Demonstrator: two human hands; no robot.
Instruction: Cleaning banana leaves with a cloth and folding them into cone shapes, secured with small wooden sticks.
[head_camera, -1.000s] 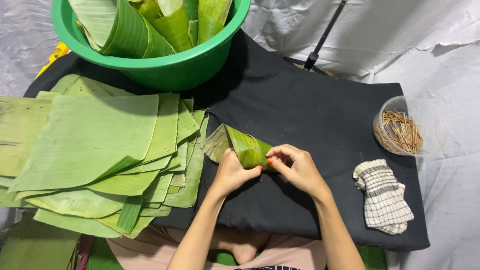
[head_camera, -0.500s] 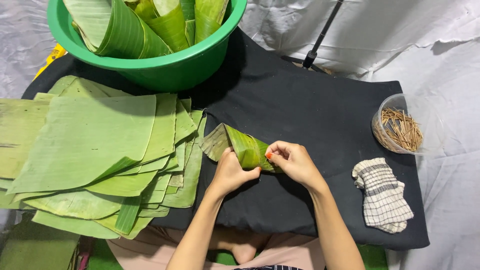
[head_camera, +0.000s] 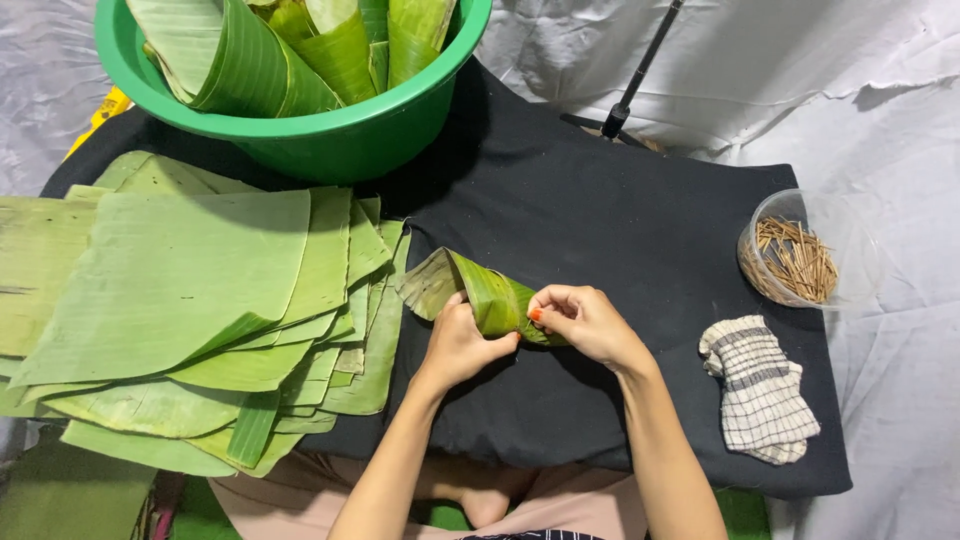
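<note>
1. While both hands meet over the black cloth-covered table, they grip a green banana leaf rolled into a cone, which lies near the table's middle, just right of the leaf stack.
2. Left hand is closed around the cone's lower side, thumb pressed on the leaf.
3. Right hand is curled shut on the cone's narrow end, fingertips pinching the fold.
4. Beside the left hand lies a fanned stack of flat green banana leaf sheets.
5. At the table's far edge stands a round green plastic basin holding rolled leaves.
6. To the right sit a clear round tub of thin brown sticks and a folded checked cloth.
</note>
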